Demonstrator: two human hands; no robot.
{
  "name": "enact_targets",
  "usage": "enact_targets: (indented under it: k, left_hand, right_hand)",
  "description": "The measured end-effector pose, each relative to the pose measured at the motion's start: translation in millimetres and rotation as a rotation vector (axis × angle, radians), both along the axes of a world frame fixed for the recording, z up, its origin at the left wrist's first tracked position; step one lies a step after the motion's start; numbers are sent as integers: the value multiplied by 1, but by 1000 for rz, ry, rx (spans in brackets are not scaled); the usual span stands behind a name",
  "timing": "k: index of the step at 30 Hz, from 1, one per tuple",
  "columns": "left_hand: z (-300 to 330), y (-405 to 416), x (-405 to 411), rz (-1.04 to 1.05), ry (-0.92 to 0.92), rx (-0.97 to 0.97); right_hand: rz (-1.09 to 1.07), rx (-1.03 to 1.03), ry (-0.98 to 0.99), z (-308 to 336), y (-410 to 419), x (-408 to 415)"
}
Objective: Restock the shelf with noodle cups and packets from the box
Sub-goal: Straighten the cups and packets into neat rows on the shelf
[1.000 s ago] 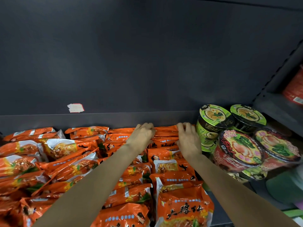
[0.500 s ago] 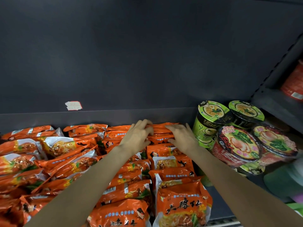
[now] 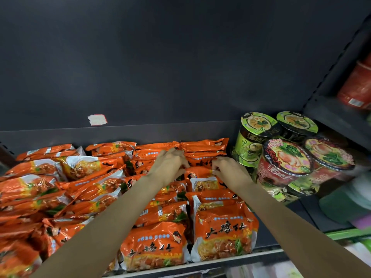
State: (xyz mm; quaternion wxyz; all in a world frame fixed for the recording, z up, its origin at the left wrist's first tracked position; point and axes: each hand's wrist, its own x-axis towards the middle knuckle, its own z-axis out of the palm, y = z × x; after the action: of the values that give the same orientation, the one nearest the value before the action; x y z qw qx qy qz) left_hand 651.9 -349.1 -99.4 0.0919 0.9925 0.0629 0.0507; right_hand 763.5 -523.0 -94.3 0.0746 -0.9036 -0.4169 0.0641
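Orange noodle packets (image 3: 224, 231) fill the dark shelf (image 3: 267, 247) in rows from front to back. Both my arms reach deep into the shelf. My left hand (image 3: 170, 167) has its fingers curled on the top edge of an orange packet (image 3: 202, 162) in the right-hand row near the back. My right hand (image 3: 228, 170) pinches the same packet from the right side. Green-lidded noodle cups (image 3: 255, 135) and red noodle cups (image 3: 285, 163) stand stacked at the right end of the shelf. The box is out of view.
The shelf's back wall (image 3: 160, 67) is dark, with a small white and red sticker (image 3: 97, 119). A neighbouring shelf at the right holds a red cup (image 3: 357, 87). Loose orange packets (image 3: 36, 177) lie piled at the left.
Both hands have drawn back a little from the rear of the shelf and closed their fingers on a packet in the right-hand row. The view has shifted slightly.
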Motion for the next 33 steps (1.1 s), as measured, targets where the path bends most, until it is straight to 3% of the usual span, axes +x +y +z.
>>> enact_targets:
  k: [6, 14, 17, 21, 26, 30, 33]
  left_hand:
    - [2, -2, -6, -60, -7, -125]
    - [5, -4, 15, 24, 107, 96]
    - [3, -4, 18, 76, 49, 93]
    - [-1, -3, 18, 165, -42, -34]
    - [-2, -2, 7, 57, -32, -263]
    - [-4, -7, 6, 46, 3, -233]
    - [3, -14, 11, 62, -84, -288]
  right_hand:
    - [-4, -12, 36, 1, -10, -2]
    - [14, -6, 23, 8, -14, -3]
    - [-24, 7, -51, 10, -13, -6]
    - [-139, 68, -114, 13, -11, -5]
    - [-213, 213, 6, 10, -6, -3]
    - [-173, 174, 3, 8, -2, -5]
    - [-201, 116, 38, 14, -1, -1]
